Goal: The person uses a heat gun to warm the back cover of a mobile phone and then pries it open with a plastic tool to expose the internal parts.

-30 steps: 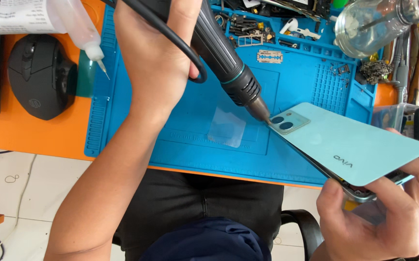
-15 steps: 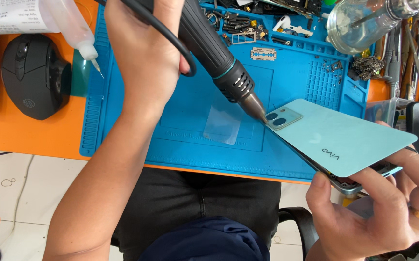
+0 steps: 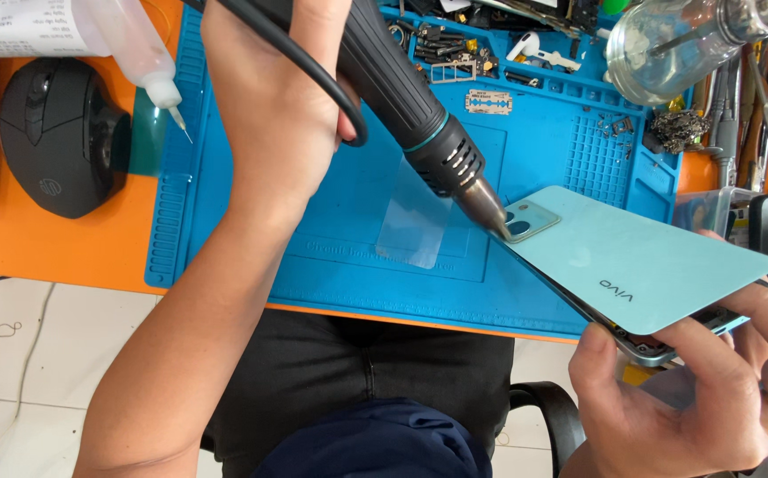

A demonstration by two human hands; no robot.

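My left hand (image 3: 282,106) grips a black hot air gun (image 3: 401,97) with a cable looping over the hand. Its metal nozzle (image 3: 486,208) points down and right and sits right at the camera corner of a mint green phone (image 3: 632,261). The phone lies back-up and tilted above the blue work mat (image 3: 331,257). My right hand (image 3: 694,398) holds the phone's near right end, thumb beneath and fingers along the edge, where the back cover looks slightly lifted from the frame.
A clear film piece (image 3: 415,212) lies on the mat. A black mouse (image 3: 61,137) and a white needle-tip bottle (image 3: 127,44) sit at the left on the orange table. At the back are a razor blade (image 3: 488,102), small parts and a glass jar (image 3: 676,40).
Almost nothing differs. The nozzle stays at the phone's camera corner, and both hands keep their grips with only small shifts.
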